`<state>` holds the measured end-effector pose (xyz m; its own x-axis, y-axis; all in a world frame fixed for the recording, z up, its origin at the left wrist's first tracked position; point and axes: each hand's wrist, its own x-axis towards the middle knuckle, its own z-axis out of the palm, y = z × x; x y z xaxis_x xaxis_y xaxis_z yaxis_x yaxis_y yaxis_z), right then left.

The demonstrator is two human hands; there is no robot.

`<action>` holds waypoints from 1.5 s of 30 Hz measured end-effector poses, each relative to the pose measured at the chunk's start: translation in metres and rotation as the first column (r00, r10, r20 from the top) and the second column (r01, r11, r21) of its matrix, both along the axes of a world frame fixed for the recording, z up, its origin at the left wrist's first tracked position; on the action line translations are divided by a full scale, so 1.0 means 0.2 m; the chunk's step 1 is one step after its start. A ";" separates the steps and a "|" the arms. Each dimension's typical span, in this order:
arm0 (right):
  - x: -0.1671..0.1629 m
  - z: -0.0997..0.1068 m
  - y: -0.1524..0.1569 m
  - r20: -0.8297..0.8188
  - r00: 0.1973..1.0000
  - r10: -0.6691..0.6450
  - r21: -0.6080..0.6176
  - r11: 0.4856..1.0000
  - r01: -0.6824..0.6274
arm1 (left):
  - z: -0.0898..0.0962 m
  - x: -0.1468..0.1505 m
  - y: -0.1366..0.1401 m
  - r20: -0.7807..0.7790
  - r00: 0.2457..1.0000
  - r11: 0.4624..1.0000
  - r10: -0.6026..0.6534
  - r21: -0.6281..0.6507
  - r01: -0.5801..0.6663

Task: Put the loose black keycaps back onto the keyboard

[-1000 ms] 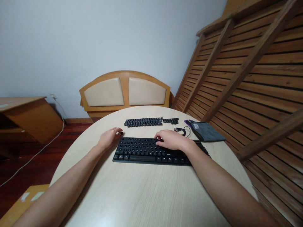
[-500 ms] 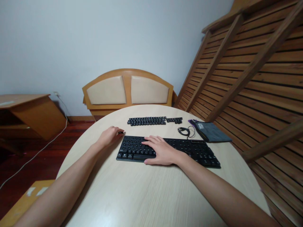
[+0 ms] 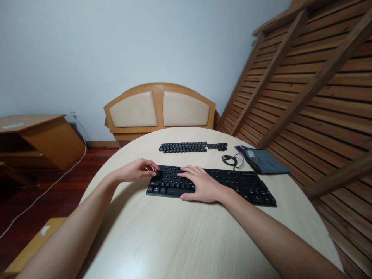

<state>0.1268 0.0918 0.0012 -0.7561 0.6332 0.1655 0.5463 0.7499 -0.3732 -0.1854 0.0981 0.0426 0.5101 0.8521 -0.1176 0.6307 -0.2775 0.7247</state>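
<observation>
A black keyboard (image 3: 229, 180) lies flat on the table, with part of its keys in place and small bare key posts elsewhere. At its left end my left hand (image 3: 139, 170) pinches a small black keycap (image 3: 158, 173) between thumb and fingers, just over the keys. My right hand (image 3: 202, 184) rests across the middle of the keyboard, fingers spread and thumb by the front edge, hiding the keys below. Behind the keyboard several loose keycaps (image 3: 183, 147) stand in rows, with a smaller group of keycaps (image 3: 217, 146) to their right.
The keyboard's coiled cable (image 3: 229, 160) lies behind it. A dark grey pouch (image 3: 267, 161) with a purple edge sits at the right of the round table (image 3: 174, 240). A headboard (image 3: 159, 108) stands beyond, wooden slats (image 3: 319, 97) lean at right, and a desk (image 3: 43, 139) is at left.
My left hand has moved right with the keycap, from beside the keyboard onto its left end. My right hand stays in place on the keyboard. The view has shifted slightly.
</observation>
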 end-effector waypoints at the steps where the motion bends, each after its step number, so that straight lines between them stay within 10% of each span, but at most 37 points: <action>1: 0.00 0.00 0.00 -0.002 1.000 -0.001 -0.001 1.000 0.001 | 0.00 0.00 0.00 0.008 1.000 1.000 -0.012 -0.013 0.012; 20: 0.00 -0.01 0.01 -0.017 1.000 -0.004 -0.012 1.000 0.003 | -0.04 -0.04 0.02 -0.006 1.000 0.993 0.020 -0.113 -0.021; 45: 0.00 -0.01 0.00 -0.010 1.000 0.000 -0.003 1.000 0.000 | -0.02 -0.01 -0.01 -0.149 0.989 0.998 -0.019 0.057 0.028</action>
